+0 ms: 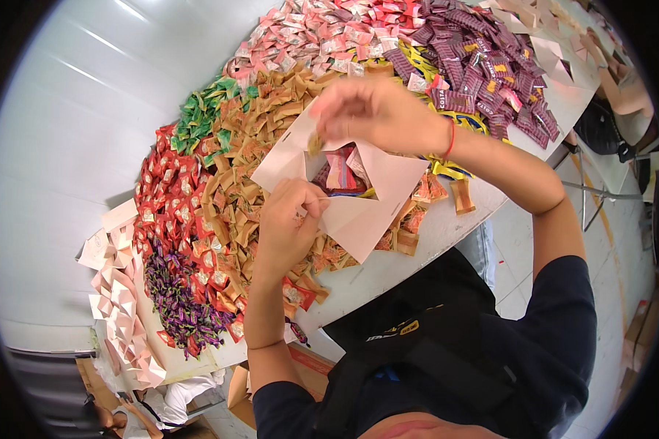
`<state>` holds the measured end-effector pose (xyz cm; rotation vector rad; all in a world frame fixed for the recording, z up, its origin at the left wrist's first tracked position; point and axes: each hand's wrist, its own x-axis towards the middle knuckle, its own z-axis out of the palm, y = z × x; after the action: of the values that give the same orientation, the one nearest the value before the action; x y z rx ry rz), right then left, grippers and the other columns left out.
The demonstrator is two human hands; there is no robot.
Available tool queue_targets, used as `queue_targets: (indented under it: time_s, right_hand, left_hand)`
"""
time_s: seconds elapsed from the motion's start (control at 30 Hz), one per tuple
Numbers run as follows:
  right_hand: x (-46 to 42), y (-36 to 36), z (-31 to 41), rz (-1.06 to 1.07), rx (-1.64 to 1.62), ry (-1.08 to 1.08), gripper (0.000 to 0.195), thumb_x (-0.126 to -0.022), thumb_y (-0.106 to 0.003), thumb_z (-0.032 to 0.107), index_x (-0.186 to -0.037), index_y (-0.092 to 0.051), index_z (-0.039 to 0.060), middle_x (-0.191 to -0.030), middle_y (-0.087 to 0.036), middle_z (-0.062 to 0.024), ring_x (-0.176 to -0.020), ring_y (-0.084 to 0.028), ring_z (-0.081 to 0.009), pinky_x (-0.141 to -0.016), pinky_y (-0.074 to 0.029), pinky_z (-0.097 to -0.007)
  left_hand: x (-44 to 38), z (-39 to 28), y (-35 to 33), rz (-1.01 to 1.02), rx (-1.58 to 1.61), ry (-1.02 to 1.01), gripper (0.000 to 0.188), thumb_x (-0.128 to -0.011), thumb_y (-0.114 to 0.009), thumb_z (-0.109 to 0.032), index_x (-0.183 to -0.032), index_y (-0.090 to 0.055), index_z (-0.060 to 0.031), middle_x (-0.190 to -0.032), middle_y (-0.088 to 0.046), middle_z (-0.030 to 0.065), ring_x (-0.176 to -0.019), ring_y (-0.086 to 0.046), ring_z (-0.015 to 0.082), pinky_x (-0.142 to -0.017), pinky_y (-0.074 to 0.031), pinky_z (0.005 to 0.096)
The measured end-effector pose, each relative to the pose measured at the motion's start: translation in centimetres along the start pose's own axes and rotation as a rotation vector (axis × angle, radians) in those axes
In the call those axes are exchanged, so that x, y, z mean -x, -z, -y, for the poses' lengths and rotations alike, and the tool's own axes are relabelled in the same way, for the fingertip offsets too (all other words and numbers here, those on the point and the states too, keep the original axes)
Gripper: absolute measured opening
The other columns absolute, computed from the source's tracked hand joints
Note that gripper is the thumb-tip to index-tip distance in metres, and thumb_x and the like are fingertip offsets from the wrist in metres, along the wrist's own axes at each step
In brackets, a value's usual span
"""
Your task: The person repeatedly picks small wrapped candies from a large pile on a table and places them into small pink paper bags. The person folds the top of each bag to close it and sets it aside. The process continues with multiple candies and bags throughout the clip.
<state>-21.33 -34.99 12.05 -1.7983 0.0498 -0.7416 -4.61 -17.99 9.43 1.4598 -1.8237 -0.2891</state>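
Observation:
A pale pink paper box (344,215) with open flaps is above the heaped sweets, before me. Inside it lie several wrapped packets (341,169), pink-striped, red and maroon, with a blue-and-yellow edge below them. My left hand (292,219) pinches the box's near-left flap between thumb and fingers. Over the box's far side hovers my right hand (376,115), blurred by motion. A small golden-brown wrapped sweet (314,144) shows at its fingertips, above the opening. Brown-wrapped sweets (236,181) surround the box on the left.
Piles of red packets (170,189), green packets (200,118), purple sweets (184,296), pink packets (307,38) and maroon packets (472,71) cover the white table (357,285). Folded paper boxes (122,307) line the left end. Other people's arms (618,88) are at the right.

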Motion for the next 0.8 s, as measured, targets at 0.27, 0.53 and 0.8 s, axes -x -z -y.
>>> queue_targets:
  time_s: [0.27, 0.53, 0.8]
  right_hand:
    - [-0.2, 1.2, -1.4, 0.008, 0.469, 0.146, 0.031, -0.083, -0.065, 0.013, -0.114, -0.061, 0.0078, -0.114, -0.063, -0.0100, -0.095, -0.063, -0.0189, -0.073, -0.049, -0.0319]
    - [11.7, 2.2, 2.4, 0.107, 0.975, 0.537, 0.041, -0.068, -0.074, 0.022, -0.102, -0.062, 0.0028, -0.096, -0.062, -0.0095, -0.091, -0.059, -0.0258, -0.085, -0.043, -0.0424]
    - [21.3, 11.3, 6.7, -0.175, 1.441, 0.519, 0.024, -0.065, -0.062, 0.015, -0.086, -0.062, 0.0026, -0.087, -0.061, -0.0057, -0.087, -0.058, -0.0216, -0.073, -0.044, -0.0324]
  left_hand:
    - [0.9, -0.5, 0.4, -0.095, -0.070, -0.006, 0.020, -0.079, -0.063, 0.004, -0.069, -0.047, -0.0019, -0.079, -0.061, 0.0088, -0.073, -0.056, 0.0206, -0.066, -0.045, 0.0292]
    - [-3.4, -3.2, -3.4, -0.104, 0.345, 0.064, 0.019, -0.083, -0.062, 0.003, -0.074, -0.046, -0.0033, -0.082, -0.060, 0.0086, -0.075, -0.054, 0.0132, -0.071, -0.045, 0.0258]
    - [-13.2, -10.3, -12.2, 0.078, 0.332, -0.324, 0.023, -0.082, -0.062, 0.004, -0.103, -0.053, 0.0002, -0.118, -0.054, 0.0161, -0.087, -0.059, 0.0189, -0.075, -0.051, 0.0282]
